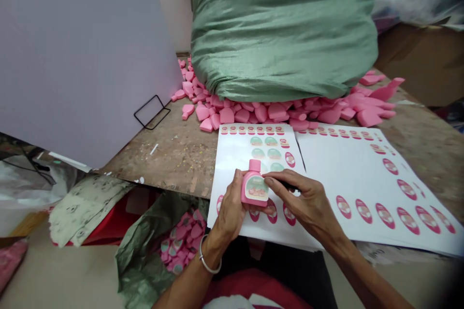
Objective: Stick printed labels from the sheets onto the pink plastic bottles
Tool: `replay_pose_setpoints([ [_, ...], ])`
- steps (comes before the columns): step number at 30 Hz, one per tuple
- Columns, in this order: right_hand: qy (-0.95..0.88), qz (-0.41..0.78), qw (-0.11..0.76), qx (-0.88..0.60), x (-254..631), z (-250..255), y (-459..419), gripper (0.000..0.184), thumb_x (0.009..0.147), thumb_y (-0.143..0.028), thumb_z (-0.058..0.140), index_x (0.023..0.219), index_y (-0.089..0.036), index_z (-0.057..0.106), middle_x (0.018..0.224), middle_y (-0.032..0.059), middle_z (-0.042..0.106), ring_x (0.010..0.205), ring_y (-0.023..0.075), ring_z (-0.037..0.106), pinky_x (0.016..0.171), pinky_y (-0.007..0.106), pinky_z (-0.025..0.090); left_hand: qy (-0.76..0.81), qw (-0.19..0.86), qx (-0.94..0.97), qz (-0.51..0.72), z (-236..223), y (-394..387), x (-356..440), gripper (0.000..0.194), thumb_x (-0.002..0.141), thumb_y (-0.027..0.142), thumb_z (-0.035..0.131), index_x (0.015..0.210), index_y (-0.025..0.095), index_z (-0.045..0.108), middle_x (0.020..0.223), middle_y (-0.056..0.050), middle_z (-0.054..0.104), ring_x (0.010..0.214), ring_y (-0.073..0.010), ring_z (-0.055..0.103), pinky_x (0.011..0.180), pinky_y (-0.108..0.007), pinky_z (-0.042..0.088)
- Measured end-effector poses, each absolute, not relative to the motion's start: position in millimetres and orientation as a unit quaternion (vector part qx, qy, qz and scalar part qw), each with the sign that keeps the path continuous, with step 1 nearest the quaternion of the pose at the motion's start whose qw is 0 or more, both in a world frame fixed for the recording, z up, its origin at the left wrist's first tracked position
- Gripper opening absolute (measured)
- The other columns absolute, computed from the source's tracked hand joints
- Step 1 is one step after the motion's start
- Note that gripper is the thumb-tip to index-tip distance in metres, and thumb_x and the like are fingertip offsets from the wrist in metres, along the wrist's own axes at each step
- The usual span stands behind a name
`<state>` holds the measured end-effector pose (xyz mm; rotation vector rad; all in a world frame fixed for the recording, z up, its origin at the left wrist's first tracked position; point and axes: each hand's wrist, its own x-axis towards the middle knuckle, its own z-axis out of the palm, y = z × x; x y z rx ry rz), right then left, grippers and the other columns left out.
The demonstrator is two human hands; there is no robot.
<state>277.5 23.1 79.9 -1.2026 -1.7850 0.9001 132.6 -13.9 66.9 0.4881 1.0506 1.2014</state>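
Observation:
My left hand (232, 205) is wrapped round a small pink plastic bottle (254, 165), held upright above the sheets with its cap up. On the bottle's front sits a green and pink label (256, 187), which looks flat. The thumb and forefinger of my right hand (302, 198) touch the label's upper right edge. Within that hand's curled fingers shows a dark slim tool (290, 186), mostly hidden, of a kind I cannot make out. Under both hands lies a white sticker sheet (232, 159) with green labels and small pink oval ones, some of its area bare.
A second sticker sheet (337, 169) lies to the right. Behind it, many pink bottles (261, 113) are heaped under a bulging green sack (282, 34). A black wire stand (152, 112) is by the grey panel (79, 48). Below left, an open green sack (145, 251) holds labelled bottles.

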Motion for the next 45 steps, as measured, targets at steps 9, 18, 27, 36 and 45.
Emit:
replay_pose_setpoints([
  [9, -0.732, 0.307, 0.396, -0.461, 277, 82, 21, 0.020, 0.088, -0.036, 0.058, 0.088, -0.022, 0.071, 0.077, 0.0043, 0.067, 0.071, 0.0171, 0.059, 0.066, 0.031, 0.048, 0.427, 0.683, 0.237, 0.543, 70, -14, 132, 0.054, 0.085, 0.061, 0.048, 0.106, 0.014, 0.063, 0.088, -0.009, 0.068, 0.073, -0.0192, 0.067, 0.057, -0.027, 0.056],
  [18, -0.722, 0.250, 0.374, -0.526, 280, 76, 30, 0.040, 0.076, -0.044, 0.069, 0.109, -0.022, 0.064, 0.106, 0.0091, 0.068, 0.095, 0.0255, 0.064, 0.086, 0.042, 0.051, 0.406, 0.680, 0.355, 0.496, 78, -18, 129, 0.038, 0.080, 0.037, 0.067, 0.110, 0.017, 0.056, 0.091, -0.005, 0.062, 0.075, -0.0153, 0.065, 0.065, -0.024, 0.054],
  [27, -0.695, 0.213, 0.301, -0.617, 301, 53, 150, 0.056, 0.075, -0.060, 0.061, 0.112, -0.018, 0.057, 0.109, 0.0129, 0.067, 0.098, 0.0281, 0.064, 0.083, 0.043, 0.051, 0.616, 0.491, 0.383, 0.482, 76, 5, 57, 0.041, 0.081, 0.050, 0.060, 0.108, 0.019, 0.060, 0.094, -0.009, 0.069, 0.086, -0.0228, 0.066, 0.080, -0.033, 0.051],
  [36, -0.663, 0.067, 0.283, -0.690, 277, 66, 196, 0.054, 0.074, -0.057, 0.061, 0.101, -0.011, 0.059, 0.090, 0.0222, 0.068, 0.094, 0.0386, 0.064, 0.077, 0.050, 0.048, 0.679, 0.202, 0.478, 0.519, 81, 52, 55, 0.047, 0.081, 0.042, 0.059, 0.119, 0.015, 0.058, 0.136, -0.017, 0.050, 0.129, -0.0334, 0.043, 0.109, -0.046, 0.030],
  [45, -0.711, 0.352, 0.292, -0.534, 303, 56, 50, 0.037, 0.090, -0.043, 0.047, 0.119, -0.021, 0.045, 0.091, 0.0048, 0.065, 0.076, 0.0181, 0.065, 0.064, 0.031, 0.050, 0.513, 0.585, 0.343, 0.527, 70, 29, 144, 0.038, 0.084, 0.048, 0.059, 0.101, 0.014, 0.057, 0.095, -0.011, 0.067, 0.077, -0.0196, 0.067, 0.069, -0.030, 0.054],
])
